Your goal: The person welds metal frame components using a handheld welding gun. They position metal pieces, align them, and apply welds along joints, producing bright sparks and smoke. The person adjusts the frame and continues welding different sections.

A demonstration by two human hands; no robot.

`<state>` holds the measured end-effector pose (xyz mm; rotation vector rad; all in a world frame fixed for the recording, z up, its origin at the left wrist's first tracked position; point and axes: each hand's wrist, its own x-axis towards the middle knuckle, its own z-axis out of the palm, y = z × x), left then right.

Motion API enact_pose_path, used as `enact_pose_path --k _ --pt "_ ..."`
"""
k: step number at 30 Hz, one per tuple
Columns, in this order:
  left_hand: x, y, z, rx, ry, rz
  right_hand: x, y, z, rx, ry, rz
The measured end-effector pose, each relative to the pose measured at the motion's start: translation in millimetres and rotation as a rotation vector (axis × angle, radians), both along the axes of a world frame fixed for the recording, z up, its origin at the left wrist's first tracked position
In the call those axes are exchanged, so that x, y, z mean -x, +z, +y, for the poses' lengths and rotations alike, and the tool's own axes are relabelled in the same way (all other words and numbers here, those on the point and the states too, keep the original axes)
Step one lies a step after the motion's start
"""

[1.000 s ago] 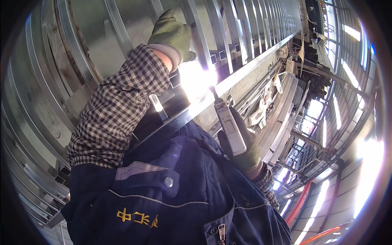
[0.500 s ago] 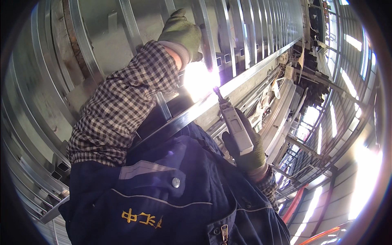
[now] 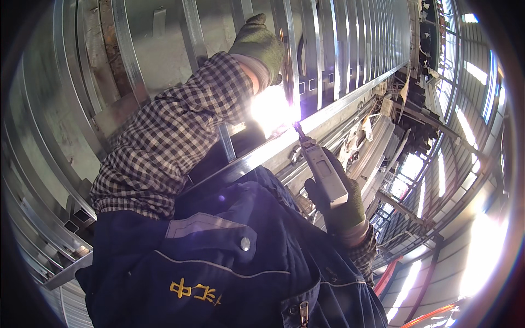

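A pale handheld torch (image 3: 326, 175) is held in the gloved right hand (image 3: 350, 205), its body enclosed by the grip between thumb and fingers; it is placed just outside the metal frame's near edge, formed by a long rail (image 3: 350, 99), with its narrow tip pointed at the spot where an upright bar (image 3: 290, 60) meets that edge; the joint is hidden by white glare (image 3: 270, 112). The gloved left hand (image 3: 258, 48) is set farther in from that edge, just beside the bar; whether its grip is closed on anything cannot be told, the fingers being largely hidden. The torch is judged stiff and fairly light, its smooth casing perhaps slippery under a glove; it is best held by the broad rear body, well back from the tip, which is presumably hot.
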<state>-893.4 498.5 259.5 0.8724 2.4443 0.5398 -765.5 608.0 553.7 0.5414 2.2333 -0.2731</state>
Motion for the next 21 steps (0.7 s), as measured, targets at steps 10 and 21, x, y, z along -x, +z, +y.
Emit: enact_pose_path --k 10,21 --pt "9 27 -5 -0.104 0.148 -0.224 -5 10 27 0.073 0.117 0.176" --pt "16 37 -7 0.093 0.069 -0.177 13 -55 37 0.096 0.284 0.376"
